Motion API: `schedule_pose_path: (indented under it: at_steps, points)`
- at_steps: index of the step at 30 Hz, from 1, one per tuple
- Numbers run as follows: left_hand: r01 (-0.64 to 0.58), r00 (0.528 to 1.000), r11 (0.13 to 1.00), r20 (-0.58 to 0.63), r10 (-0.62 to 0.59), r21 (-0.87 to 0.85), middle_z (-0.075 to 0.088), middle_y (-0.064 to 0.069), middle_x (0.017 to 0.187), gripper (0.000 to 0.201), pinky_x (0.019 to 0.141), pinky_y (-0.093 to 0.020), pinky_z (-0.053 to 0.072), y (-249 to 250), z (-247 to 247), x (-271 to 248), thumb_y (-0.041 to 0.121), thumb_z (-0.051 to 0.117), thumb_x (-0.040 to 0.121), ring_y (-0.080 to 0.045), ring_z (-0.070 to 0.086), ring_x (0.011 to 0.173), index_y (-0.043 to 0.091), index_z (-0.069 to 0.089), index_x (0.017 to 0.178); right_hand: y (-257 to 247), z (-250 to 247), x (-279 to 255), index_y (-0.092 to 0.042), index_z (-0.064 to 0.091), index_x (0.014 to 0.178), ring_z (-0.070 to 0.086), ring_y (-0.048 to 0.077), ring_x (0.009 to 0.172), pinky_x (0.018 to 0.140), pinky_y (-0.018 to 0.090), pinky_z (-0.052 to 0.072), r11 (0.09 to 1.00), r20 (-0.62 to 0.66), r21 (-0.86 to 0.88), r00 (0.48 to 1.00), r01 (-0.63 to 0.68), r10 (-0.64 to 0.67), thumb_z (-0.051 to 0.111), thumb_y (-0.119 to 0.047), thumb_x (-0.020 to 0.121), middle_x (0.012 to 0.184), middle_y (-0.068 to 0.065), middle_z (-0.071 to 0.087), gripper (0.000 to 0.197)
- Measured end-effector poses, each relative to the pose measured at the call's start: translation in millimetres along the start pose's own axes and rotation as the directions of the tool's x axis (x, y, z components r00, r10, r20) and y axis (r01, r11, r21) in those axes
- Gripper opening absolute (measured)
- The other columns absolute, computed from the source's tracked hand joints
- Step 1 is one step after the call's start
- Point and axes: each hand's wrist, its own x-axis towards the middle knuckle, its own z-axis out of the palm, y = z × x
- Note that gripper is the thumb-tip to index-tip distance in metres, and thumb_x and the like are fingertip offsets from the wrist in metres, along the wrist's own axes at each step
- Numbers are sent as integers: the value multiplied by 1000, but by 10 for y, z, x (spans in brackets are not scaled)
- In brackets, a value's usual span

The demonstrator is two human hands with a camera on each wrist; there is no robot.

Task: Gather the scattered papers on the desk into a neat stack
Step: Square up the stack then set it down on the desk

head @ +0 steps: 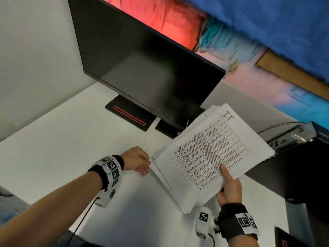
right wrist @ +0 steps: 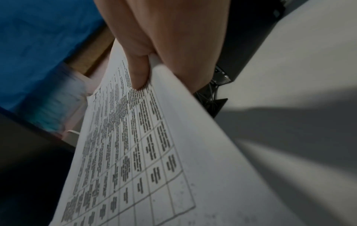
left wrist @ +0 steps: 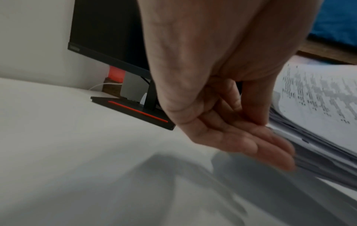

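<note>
A thick stack of white papers (head: 204, 154), printed table on top, is held tilted above the white desk (head: 62, 148). My right hand (head: 227, 182) grips its near right corner, thumb on the top sheet and fingers hidden underneath. In the right wrist view the thumb of my right hand (right wrist: 148, 70) pinches the papers (right wrist: 154, 152). My left hand (head: 145, 165) is at the stack's left edge. The left wrist view shows my left hand (left wrist: 276, 152) with nearly straight fingers touching the sheet edges of the stack (left wrist: 318, 107), which are slightly uneven.
A black monitor (head: 142, 65) on a base with a red stripe (head: 130, 115) stands behind the hands. A small black device (head: 167, 128) lies under the screen. A black computer case (head: 293, 157) with cables sits at the right, close to the stack.
</note>
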Motion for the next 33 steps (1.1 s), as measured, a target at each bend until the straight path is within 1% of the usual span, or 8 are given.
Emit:
schedule_pose_path:
  at_steps: [7, 11, 17, 21, 24, 27, 30, 33]
  points:
    - [-15, 980, 977, -192, 57, 213, 69, -3, 64, 33, 70, -27, 54, 2, -158, 15, 18, 58, 97, -18, 64, 60, 11, 63, 65, 356, -96, -7, -10, 59, 140, 70, 32, 113, 77, 42, 63, 986, -57, 4, 985, -165, 165, 64, -10, 96, 129, 14, 71, 45]
    - [50, 956, 878, -277, 97, 476, 71, -3, 100, 26, 88, -32, 52, 9, -162, 94, 36, 61, 95, -18, 65, 91, 13, 72, 92, 420, -100, -57, -10, 61, 137, 71, 32, 113, 77, 42, 63, 983, -7, -25, 983, -181, 181, 63, -10, 96, 128, 16, 71, 42]
    - [-165, 968, 985, -183, 172, 52, 49, 5, 144, 89, 107, -28, 39, 329, -2, 70, 50, 77, 79, -13, 47, 133, 16, 35, 150, 82, -20, -273, -12, 66, 126, 74, 25, 108, 86, 37, 61, 986, 170, -146, 979, -84, 109, 57, -7, 99, 120, 12, 76, 29]
    - [-374, 924, 917, -132, 358, -136, 66, 1, 134, 68, 104, -39, 52, 680, 56, -79, 38, 81, 78, -14, 66, 119, 14, 56, 137, -207, 246, -467, -15, 65, 128, 71, 19, 114, 95, 34, 57, 987, 260, -118, 963, 110, -76, 59, -8, 94, 122, 4, 75, 35]
    - [-544, 831, 809, -279, 482, -223, 70, -5, 129, 43, 98, -35, 56, 945, 106, -215, 16, 69, 92, -16, 70, 115, 5, 61, 133, -379, 501, -572, -21, 69, 116, 71, 11, 111, 89, 23, 56, 949, 284, -82, 920, 304, -270, 63, -10, 89, 113, -8, 78, 29]
    - [-646, 735, 735, -425, 528, -204, 70, -2, 127, 44, 96, -31, 57, 1058, 62, -286, 13, 69, 91, -13, 69, 115, 4, 60, 134, -407, 626, -603, -19, 69, 120, 68, 18, 119, 99, 33, 53, 899, 296, -98, 875, 427, -383, 66, -15, 92, 122, -2, 75, 28]
    - [-641, 732, 727, -483, 481, -246, 70, -4, 125, 68, 91, -33, 59, 1007, -14, -306, 26, 84, 76, -15, 70, 113, 7, 54, 134, -297, 694, -566, -9, 63, 128, 70, 10, 112, 97, 25, 55, 864, 273, -207, 875, 459, -399, 77, -13, 81, 119, 0, 74, 49]
    - [-617, 745, 734, -511, 429, -283, 71, -10, 120, 68, 88, -46, 61, 912, -36, -230, 26, 84, 74, -22, 72, 108, 7, 52, 131, -135, 702, -456, -12, 68, 113, 74, 1, 91, 84, 23, 60, 852, 312, -324, 897, 411, -313, 78, 3, 80, 98, -6, 80, 38]
